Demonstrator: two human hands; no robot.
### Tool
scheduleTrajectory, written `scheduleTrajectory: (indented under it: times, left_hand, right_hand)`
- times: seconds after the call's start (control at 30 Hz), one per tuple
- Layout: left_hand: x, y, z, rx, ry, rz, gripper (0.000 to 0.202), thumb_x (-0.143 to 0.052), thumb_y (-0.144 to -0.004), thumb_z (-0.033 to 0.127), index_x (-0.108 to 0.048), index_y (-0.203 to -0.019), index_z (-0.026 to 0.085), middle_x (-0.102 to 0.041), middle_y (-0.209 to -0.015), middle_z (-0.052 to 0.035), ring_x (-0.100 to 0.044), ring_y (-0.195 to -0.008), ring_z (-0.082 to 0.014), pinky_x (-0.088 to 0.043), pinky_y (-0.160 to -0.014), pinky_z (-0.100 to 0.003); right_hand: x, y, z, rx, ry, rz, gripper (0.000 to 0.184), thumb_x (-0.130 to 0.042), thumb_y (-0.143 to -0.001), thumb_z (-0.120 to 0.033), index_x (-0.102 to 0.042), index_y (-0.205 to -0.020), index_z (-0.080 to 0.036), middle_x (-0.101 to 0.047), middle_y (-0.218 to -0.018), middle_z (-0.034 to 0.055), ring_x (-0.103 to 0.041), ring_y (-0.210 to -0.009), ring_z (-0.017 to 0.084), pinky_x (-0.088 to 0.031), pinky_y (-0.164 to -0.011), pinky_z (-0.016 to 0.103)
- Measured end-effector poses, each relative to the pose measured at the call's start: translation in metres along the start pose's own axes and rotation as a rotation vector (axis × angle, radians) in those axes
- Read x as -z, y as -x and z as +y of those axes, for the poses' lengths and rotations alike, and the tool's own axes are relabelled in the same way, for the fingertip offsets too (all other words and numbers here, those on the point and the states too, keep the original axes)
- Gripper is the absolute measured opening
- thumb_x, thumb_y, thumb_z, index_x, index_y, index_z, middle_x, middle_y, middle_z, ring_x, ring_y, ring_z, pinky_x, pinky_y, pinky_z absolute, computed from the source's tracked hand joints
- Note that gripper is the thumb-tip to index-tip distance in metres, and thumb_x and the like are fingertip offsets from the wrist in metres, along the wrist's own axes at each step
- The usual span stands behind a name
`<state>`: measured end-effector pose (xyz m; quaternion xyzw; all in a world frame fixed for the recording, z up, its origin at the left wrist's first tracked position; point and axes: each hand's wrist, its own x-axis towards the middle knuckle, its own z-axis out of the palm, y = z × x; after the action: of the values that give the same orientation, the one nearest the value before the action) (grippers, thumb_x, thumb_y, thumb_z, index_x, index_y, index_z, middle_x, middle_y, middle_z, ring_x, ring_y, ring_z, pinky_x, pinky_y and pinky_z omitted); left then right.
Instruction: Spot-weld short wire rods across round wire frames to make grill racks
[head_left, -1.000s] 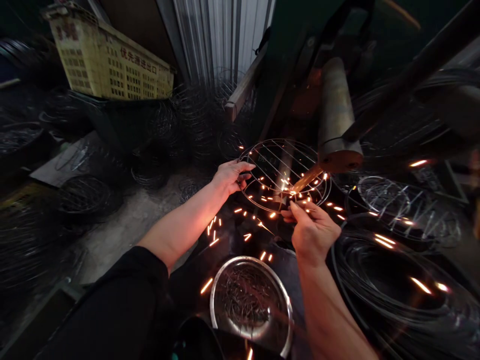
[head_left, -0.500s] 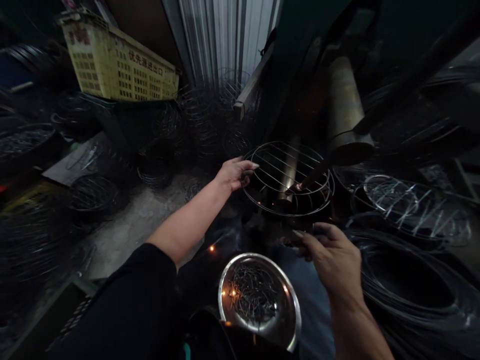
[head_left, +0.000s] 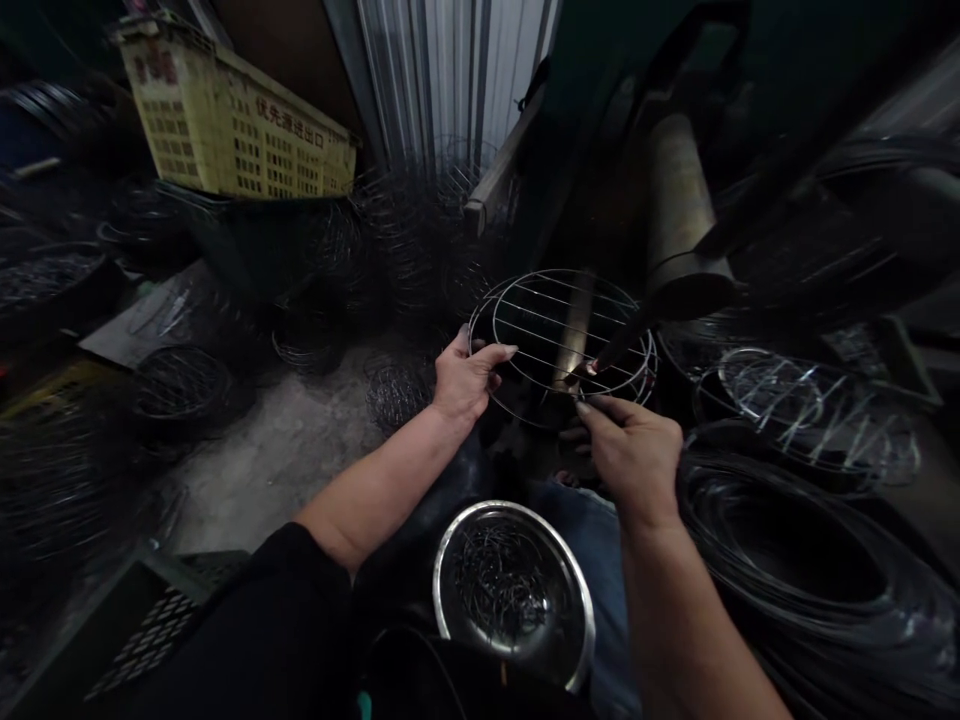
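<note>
A round wire rack [head_left: 540,310] with parallel cross wires sits under the tip of a welding machine's electrode [head_left: 622,345], below a large brass-coloured cylinder [head_left: 679,215]. My left hand [head_left: 465,378] grips the rack's left rim, fingers curled over the wire. At the rack's near rim, my right hand [head_left: 630,445] pinches the wire with its fingertips. Below my hands, in my lap, a shiny steel bowl [head_left: 450,560] holds several short wire pieces.
Coils of dark wire [head_left: 795,570] lie at the right, with a finished rack [head_left: 810,410] behind them. Stacks of wire rings [head_left: 405,250] stand at the back. A yellow crate [head_left: 225,120] leans at the upper left. Bare concrete floor [head_left: 270,460] shows on the left.
Sparks flew from the weld one second ago and have stopped. My right hand left the rack, then came back to its near rim. My left hand slid nearer along the rim.
</note>
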<state>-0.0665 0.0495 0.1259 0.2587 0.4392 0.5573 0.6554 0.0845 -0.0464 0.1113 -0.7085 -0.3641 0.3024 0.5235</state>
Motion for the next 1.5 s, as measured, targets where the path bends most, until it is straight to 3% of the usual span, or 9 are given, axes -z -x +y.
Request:
scheduleTrajectory:
  times: [0.17, 0.37, 0.67, 0.87, 1.1, 1.23, 1.37, 1.5]
  left_hand:
    - [-0.002, -0.009, -0.002, 0.039, 0.021, -0.023, 0.044, -0.085, -0.046, 0.018, -0.052, -0.075, 0.018, -0.049, -0.069, 0.0069, -0.05, -0.059, -0.006, -0.033, -0.044, -0.018]
    - [-0.008, -0.019, -0.002, 0.039, 0.031, -0.053, 0.046, -0.086, -0.046, 0.015, -0.056, -0.08, 0.018, -0.05, -0.075, 0.0074, -0.05, -0.059, -0.0037, -0.03, -0.042, -0.016]
    - [-0.015, -0.028, 0.001, 0.044, 0.004, -0.049, 0.04, -0.084, -0.048, 0.014, -0.056, -0.077, 0.018, -0.053, -0.07, 0.0061, -0.05, -0.06, -0.0057, -0.029, -0.044, -0.018]
    - [-0.02, -0.033, 0.002, 0.085, -0.006, -0.026, 0.041, -0.082, -0.049, 0.012, -0.057, -0.081, 0.019, -0.055, -0.066, 0.0062, -0.049, -0.058, -0.0069, -0.028, -0.045, -0.019]
    - [-0.021, -0.035, -0.003, 0.133, 0.015, 0.016, 0.045, -0.084, -0.047, 0.011, -0.053, -0.078, 0.019, -0.056, -0.063, 0.0061, -0.05, -0.058, -0.0071, -0.027, -0.046, -0.019]
    - [-0.021, -0.037, -0.005, 0.144, -0.023, 0.042, 0.038, -0.084, -0.056, 0.01, -0.052, -0.076, 0.019, -0.052, -0.062, 0.006, -0.047, -0.056, -0.0066, -0.025, -0.045, -0.018]
    - [-0.02, -0.045, -0.017, 0.124, -0.037, 0.002, 0.034, -0.083, -0.067, 0.011, -0.057, -0.088, 0.017, -0.056, -0.073, 0.0028, -0.058, -0.071, -0.0104, -0.033, -0.054, -0.017]
    - [-0.017, -0.055, -0.026, 0.135, -0.078, -0.034, 0.042, -0.087, -0.071, 0.025, -0.061, -0.104, 0.019, -0.059, -0.087, 0.0, -0.065, -0.094, -0.0215, -0.043, -0.064, -0.024]
  right_hand:
    - [-0.02, 0.004, 0.0, -0.065, -0.312, 0.118, 0.039, -0.081, -0.065, -0.044, -0.075, -0.087, -0.014, -0.072, -0.065, 0.0043, -0.072, -0.054, 0.024, -0.058, -0.047, 0.031]
    - [-0.029, 0.007, 0.014, -0.042, -0.421, 0.261, 0.037, -0.085, -0.063, -0.043, -0.073, -0.084, -0.015, -0.072, -0.071, 0.0021, -0.075, -0.063, 0.024, -0.064, -0.06, 0.033]
    - [-0.029, 0.005, 0.004, -0.087, -0.456, 0.263, 0.034, -0.084, -0.064, -0.04, -0.071, -0.084, -0.016, -0.073, -0.074, 0.0041, -0.077, -0.068, 0.028, -0.066, -0.07, 0.044]
    - [-0.031, -0.009, 0.009, -0.003, -0.497, 0.275, 0.027, -0.083, -0.065, -0.035, -0.072, -0.08, -0.015, -0.072, -0.071, 0.002, -0.074, -0.061, 0.023, -0.064, -0.062, 0.037]
    - [-0.03, -0.015, 0.014, -0.004, -0.495, 0.249, 0.027, -0.082, -0.064, -0.034, -0.072, -0.08, -0.014, -0.07, -0.07, 0.0013, -0.072, -0.057, 0.02, -0.063, -0.058, 0.034]
    - [-0.024, -0.015, 0.015, 0.039, -0.407, 0.244, 0.022, -0.079, -0.066, -0.032, -0.072, -0.079, -0.015, -0.067, -0.067, -0.0013, -0.07, -0.056, 0.018, -0.06, -0.058, 0.031]
    - [-0.022, -0.021, 0.014, 0.049, -0.319, 0.238, 0.012, -0.072, -0.073, -0.028, -0.069, -0.078, -0.017, -0.064, -0.065, -0.0008, -0.07, -0.063, 0.018, -0.058, -0.06, 0.029]
    - [-0.019, -0.017, 0.009, 0.068, -0.342, 0.184, 0.008, -0.071, -0.074, -0.023, -0.063, -0.075, -0.02, -0.062, -0.068, -0.0009, -0.068, -0.064, 0.016, -0.058, -0.065, 0.029]
